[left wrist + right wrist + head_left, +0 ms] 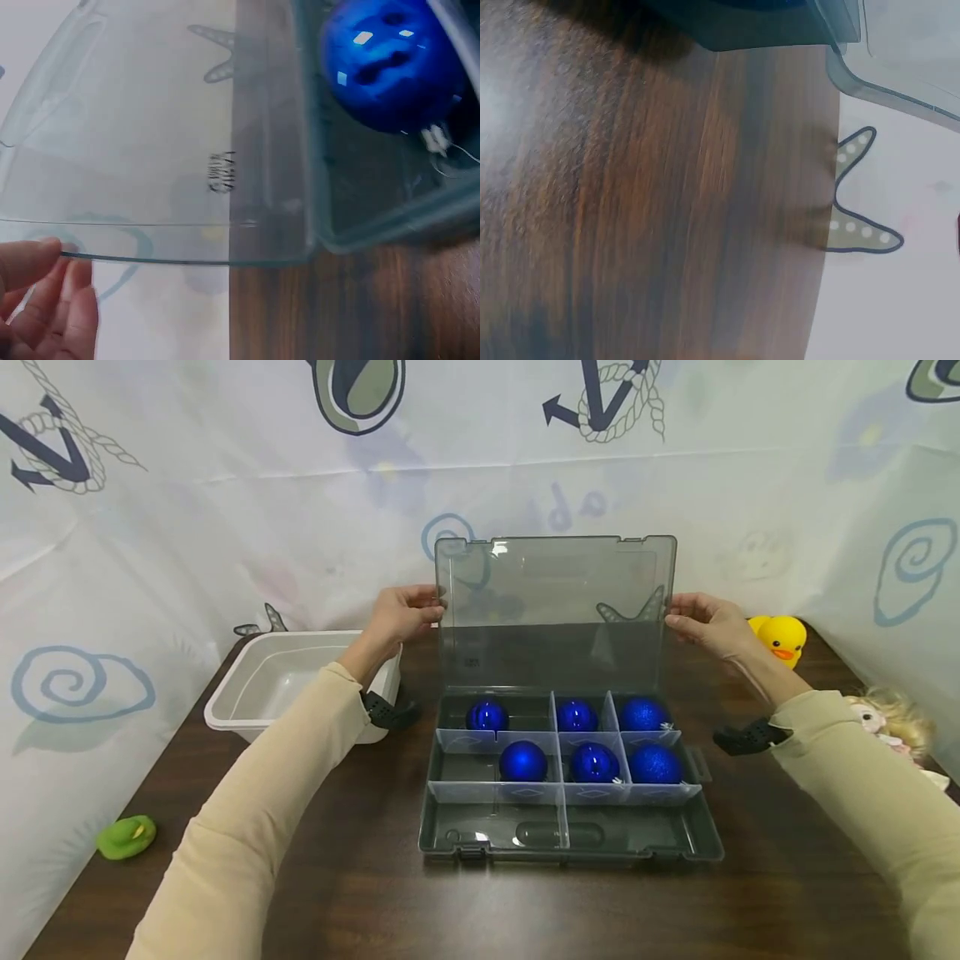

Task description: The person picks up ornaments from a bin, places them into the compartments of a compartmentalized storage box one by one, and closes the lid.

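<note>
A grey see-through compartment box (491, 824) rests on the table with its lid (555, 577) standing upright at the back. My left hand (397, 620) pinches the lid's left edge between thumb and fingers, as the left wrist view also shows. At the opposite edge, the thumb and fingers of my right hand (708, 622) grip the lid. Several blue ball ornaments sit in the back and middle compartments, among them a shiny ball (595, 763), a matte ball (522, 762) and a glittery ball (655, 764). The two front compartments hold no balls. The right wrist view leaves out the right hand.
Behind my left forearm stands a white plastic basin (232, 725). A green toy (126, 837) lies at the table's left edge. To the right are a yellow rubber duck (782, 639) and a blond doll (892, 720). A printed curtain (510, 493) hangs behind the brown table (360, 877).
</note>
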Available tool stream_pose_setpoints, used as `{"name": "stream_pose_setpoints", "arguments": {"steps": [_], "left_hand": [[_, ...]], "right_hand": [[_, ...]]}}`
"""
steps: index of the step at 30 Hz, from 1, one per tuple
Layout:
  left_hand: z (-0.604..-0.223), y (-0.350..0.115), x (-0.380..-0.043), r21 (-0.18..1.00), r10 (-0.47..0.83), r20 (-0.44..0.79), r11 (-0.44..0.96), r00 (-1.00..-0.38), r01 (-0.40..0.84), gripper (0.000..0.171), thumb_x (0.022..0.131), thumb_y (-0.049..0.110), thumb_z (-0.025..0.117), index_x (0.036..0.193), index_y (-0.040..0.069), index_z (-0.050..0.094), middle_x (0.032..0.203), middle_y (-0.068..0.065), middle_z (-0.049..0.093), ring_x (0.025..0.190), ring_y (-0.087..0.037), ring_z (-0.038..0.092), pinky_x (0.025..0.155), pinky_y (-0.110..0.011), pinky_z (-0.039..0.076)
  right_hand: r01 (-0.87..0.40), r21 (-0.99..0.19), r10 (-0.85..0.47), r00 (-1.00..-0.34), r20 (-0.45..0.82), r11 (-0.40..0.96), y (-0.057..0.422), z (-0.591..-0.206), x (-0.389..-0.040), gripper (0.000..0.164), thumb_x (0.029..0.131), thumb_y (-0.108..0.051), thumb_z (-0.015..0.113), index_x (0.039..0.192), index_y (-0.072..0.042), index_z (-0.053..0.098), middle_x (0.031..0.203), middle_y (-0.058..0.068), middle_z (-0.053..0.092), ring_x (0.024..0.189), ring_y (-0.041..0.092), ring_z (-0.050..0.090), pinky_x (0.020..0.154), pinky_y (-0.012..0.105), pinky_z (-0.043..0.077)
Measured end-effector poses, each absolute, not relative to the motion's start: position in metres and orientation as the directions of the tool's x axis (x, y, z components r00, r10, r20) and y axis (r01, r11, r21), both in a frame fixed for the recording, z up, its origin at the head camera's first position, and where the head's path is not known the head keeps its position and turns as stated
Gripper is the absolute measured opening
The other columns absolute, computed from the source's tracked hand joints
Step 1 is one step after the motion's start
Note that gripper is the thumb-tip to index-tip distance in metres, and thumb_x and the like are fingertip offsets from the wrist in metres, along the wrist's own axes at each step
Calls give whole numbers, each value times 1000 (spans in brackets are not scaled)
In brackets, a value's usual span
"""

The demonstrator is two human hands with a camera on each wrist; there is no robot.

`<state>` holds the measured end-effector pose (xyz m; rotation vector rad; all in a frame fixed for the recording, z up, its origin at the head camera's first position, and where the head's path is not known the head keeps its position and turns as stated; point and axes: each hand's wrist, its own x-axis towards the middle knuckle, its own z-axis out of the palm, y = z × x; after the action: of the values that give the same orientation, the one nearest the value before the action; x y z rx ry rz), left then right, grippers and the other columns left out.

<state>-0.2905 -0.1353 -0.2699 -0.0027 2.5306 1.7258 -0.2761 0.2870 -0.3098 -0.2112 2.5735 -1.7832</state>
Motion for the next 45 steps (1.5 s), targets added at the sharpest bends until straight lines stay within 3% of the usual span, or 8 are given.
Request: {"name": "stream_pose_setpoints", "arguments": {"steps": [6,18,26,30,33,38,40,45], "left_hand": [[-270,-137,-281,931,57,119,340,-991,131,38,90,1,60,127,-2,57,121,-21,61,104,-19,63,73,-12,48],[-279,-140,-261,821,47,425,400,-904,407,23,83,-5,66,106,-9,67,108,-22,67,97,-33,66,73,-13,51],[-292,-142,-223,743,77,466,508,-882,437,14,80,-4,70,94,-5,70,96,-20,70,91,-30,69,75,-24,55],[-304,-145,-197,711,137,378,590,-916,382,28,85,-2,65,112,4,69,107,-14,69,96,-26,68,72,-29,55],[-315,-146,-184,722,192,295,597,-936,350,38,87,-2,62,124,5,62,117,-15,65,99,-25,66,67,-24,51],[-331,-147,-173,721,288,190,608,-939,332,42,93,3,55,135,4,50,116,-23,63,52,-13,45,51,-21,37],[-337,-146,-171,718,309,151,619,-939,320,42,97,8,51,138,5,46,110,-25,64,47,-13,31,51,-26,34],[-344,-141,-170,708,332,95,640,-939,298,54,98,28,52,144,5,36,125,-21,58,86,-27,65,80,-38,50]], "right_hand": [[-210,-962,-134,-973,188,173,284,-304,-271,18,91,-3,57,108,-10,55,89,-10,63,68,5,63,65,14,53],[-420,-906,-200,-885,421,-50,280,-302,-260,31,86,18,51,104,-6,55,92,2,62,68,9,68,64,18,54],[-478,-849,-216,-874,435,226,287,-313,-233,23,91,7,53,111,-1,58,94,-14,67,83,-2,66,73,11,50],[-445,-763,-222,-895,386,469,294,-324,-209,32,93,5,50,124,2,55,105,-28,58,58,-8,47,51,8,39],[-378,-732,-250,-925,285,566,298,-330,-191,35,98,-5,44,133,-1,51,123,-20,57,69,-10,46,54,10,38],[-282,-723,-299,-948,109,631,297,-336,-174,45,103,-26,37,143,-5,39,145,17,41,120,-7,41,86,1,34],[-275,-712,-314,-946,80,646,296,-338,-171,47,102,-25,40,144,-4,36,145,23,37,118,-6,42,84,1,35],[-299,-690,-311,-944,111,659,292,-346,-169,51,99,-18,50,144,-1,35,139,27,43,87,-13,45,65,3,38]]}}
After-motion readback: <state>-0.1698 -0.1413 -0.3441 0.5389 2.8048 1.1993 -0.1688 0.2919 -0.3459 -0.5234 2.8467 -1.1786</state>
